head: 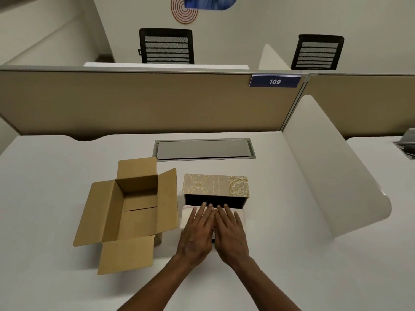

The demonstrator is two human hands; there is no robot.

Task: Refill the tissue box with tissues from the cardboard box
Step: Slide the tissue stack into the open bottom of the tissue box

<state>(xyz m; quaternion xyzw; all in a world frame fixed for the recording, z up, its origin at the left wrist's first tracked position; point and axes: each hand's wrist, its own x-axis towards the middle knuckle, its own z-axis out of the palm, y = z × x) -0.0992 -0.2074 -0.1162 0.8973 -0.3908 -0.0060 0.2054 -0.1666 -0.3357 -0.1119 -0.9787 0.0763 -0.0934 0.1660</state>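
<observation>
A brown cardboard box [132,212] stands with all flaps spread on the white desk; its inside looks bare. Right of it lies the gold-patterned tissue box [215,185], its dark open side facing me. A pale pack of tissues [187,215] lies flat in front of that opening, its far edge at the mouth of the box. My left hand [197,232] and my right hand [231,232] rest side by side, palms down with fingers stretched, flat on the pack and covering most of it.
A grey cable hatch [203,149] is set into the desk [280,254] behind the boxes. A tan partition [134,102] with a blue 109 tag closes the far side, and a white divider [325,176] stands on the right. Two black chairs sit beyond.
</observation>
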